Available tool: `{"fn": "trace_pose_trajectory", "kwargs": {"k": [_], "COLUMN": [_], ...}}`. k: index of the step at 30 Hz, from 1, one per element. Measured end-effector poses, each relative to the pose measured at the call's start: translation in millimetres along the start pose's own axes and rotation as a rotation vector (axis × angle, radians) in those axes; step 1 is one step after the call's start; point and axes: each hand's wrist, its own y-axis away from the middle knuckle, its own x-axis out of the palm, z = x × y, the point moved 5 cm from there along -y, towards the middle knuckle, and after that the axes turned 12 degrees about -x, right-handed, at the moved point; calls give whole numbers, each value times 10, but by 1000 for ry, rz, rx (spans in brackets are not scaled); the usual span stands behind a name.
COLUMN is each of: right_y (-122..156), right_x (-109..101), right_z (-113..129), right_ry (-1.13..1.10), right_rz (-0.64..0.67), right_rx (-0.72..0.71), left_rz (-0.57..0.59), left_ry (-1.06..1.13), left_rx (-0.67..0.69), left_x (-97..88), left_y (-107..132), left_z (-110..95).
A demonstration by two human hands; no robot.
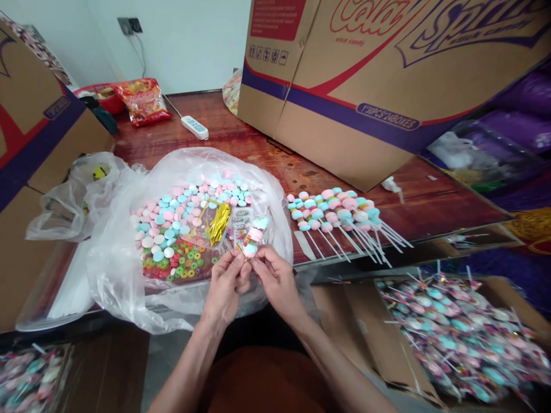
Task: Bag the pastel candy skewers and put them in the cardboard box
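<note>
Both hands meet at the lower end of a wrapped candy stick (253, 236) of pink, blue and white candies, tilted away from me. My left hand (226, 281) is closed, pinching a gold twist tie at the neck of the wrapper. Beside it, my right hand (274, 280) has its fingers closed on the candy stick's lower end. The stick itself is hidden by the fingers. Just beyond lie a bunch of gold twist ties (219, 223) and a stack of printed clear wrappers (241, 218).
A clear plastic bag (116, 281) surrounds loose pastel candies (167, 218) and ring candies (172, 261). Unwrapped candy sticks (336, 209) lie right. Large cartons (327, 115) stand behind. A lower box (365, 332) holds wrapped candy sticks. A white thermometer-like device (194, 127) lies farther back.
</note>
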Motion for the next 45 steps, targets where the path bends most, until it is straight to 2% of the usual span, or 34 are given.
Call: {"fn": "trace_pose_trajectory", "kwargs": {"k": [4, 6, 8, 12, 14, 19, 22, 25, 29, 31, 33, 36, 39, 43, 45], "right_y": [-72, -92, -94, -70, -65, -73, -45, 5, 55, 63, 59, 36, -11, -32, -10], "right_x": [-62, -78, -96, -119, -125, -105, -91, -90, -106, -109, -125, -149, -141, -73, -63], "right_z": [148, 189, 178, 102, 83, 34, 20, 40, 167, 210, 222, 209, 143, -40, -96], "right_ry": [-39, -11, 64, 152, 128, -27, -40, 84, 368, 431, 452, 450, 264, -201, -296], "right_rz": [102, 173, 179, 46, -11, -12, -51, -98, -125, -118, -134, -161, -134, -83, -54], "right_rx": [-88, -110, -120, -142, -147, -38, -40, -105, -342, -429, -446, -369, -185, 186, 281], "left_rz": [177, 220, 179, -41, -75, -17, -18, -27, -25, -45, -82, -141, -159, -121, -101], "left_ry": [166, 147, 52, -165, -214, -94, -33, -39, -134, -179, -242, -363, -354, -137, -58], "left_rx": [-312, -355, -272, 110, 185, -27, -79, -38, 67, 109, 146, 234, 254, 142, 58], "left_x": [37, 68, 91, 122, 142, 118, 108, 127, 156, 138, 101, 51, 36, 76, 103], "left_y": [47, 56, 37, 28, 42, 19, 11, 14, 23, 22, 18, 23, 20, -11, -24], "left_z": [62, 80, 84, 17, -1, 13, 18, 34, 62, 81, 98, 99, 104, 109, 101]}}
